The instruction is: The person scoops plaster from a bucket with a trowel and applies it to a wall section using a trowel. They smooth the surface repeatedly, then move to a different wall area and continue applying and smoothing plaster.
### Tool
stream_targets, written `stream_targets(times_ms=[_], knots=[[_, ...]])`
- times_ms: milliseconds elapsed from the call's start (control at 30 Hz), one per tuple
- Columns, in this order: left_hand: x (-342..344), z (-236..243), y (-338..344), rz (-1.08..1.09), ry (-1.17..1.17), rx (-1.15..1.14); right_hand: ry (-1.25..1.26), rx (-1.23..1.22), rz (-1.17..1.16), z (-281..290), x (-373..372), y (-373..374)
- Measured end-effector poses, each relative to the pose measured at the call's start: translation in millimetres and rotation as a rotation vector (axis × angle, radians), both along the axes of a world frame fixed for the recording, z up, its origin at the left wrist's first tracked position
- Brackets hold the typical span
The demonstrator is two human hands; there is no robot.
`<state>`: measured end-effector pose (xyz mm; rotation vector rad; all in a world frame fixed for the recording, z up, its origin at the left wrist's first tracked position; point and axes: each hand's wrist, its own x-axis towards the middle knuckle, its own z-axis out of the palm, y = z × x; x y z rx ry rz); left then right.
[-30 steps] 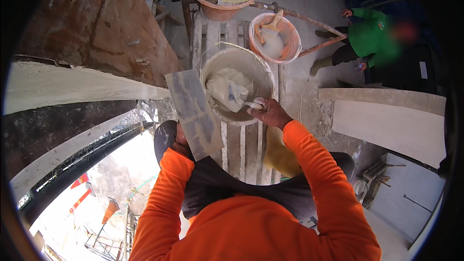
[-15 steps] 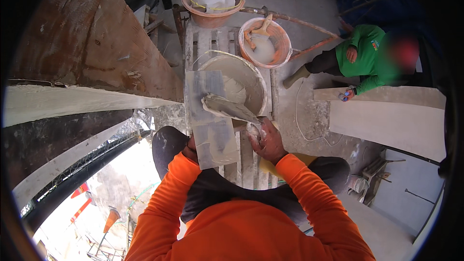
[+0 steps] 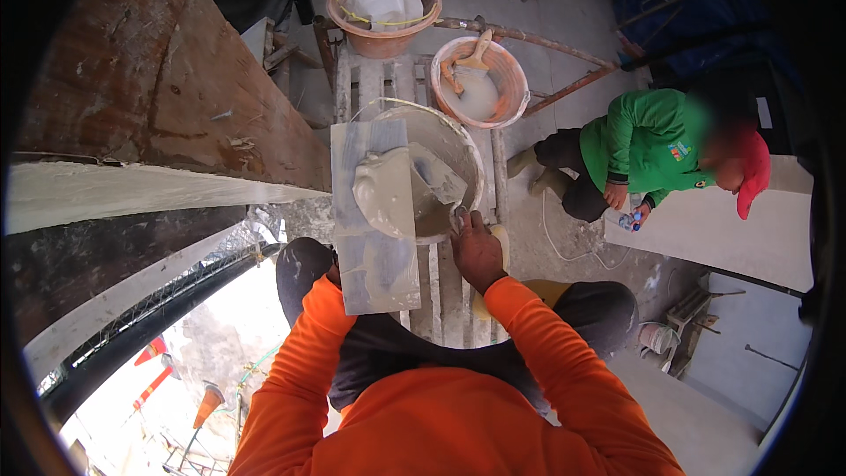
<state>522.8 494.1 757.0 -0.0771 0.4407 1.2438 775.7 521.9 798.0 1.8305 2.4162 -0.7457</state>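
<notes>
A long rectangular plasterer's board [image 3: 379, 269] lies flat over the left part of a bucket, with a heap of wet grey plaster [image 3: 384, 192] on it. My left hand [image 3: 333, 273] grips the board from beneath; most of its fingers are hidden. In my right hand [image 3: 478, 251], closed round the handle, is a trowel [image 3: 439, 174]. Its smeared blade hangs over the mouth of the bucket [image 3: 480, 178], just right of the plaster heap. More grey plaster coats the bucket's inside.
The bucket stands on a slatted wooden platform [image 3: 370, 79]. Beyond it are an orange tub [image 3: 522, 97] with pale liquid and a brush [image 3: 477, 53], and another tub [image 3: 379, 42] holding a white bag. At right, a person in green [image 3: 648, 137] holds a small bottle [image 3: 631, 219].
The trowel has moved from above the board to over the bucket, and a heap of plaster now sits on the board. The person in green has leaned forward, both hands at the bottle.
</notes>
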Motion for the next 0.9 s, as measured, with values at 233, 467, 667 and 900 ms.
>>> stream_targets(times_ms=[233,467,667,900], knots=[[5.6,5.5,-2.4,0.014,0.053,-0.028,-0.177,0.058,0.149,13.6,-15.2,33.2],[20.9,49.6,-11.1,0.058,0.098,-0.074,-0.002,0.091,0.168,49.1,-16.5,81.8],[46.6,185.6,-23.3,0.192,0.113,-0.066,-0.107,-0.043,0.417,136.4,25.2,111.6],[48.0,378.7,-40.0,0.466,0.085,-0.002,-0.237,-0.165,0.347,225.6,146.9,133.1]])
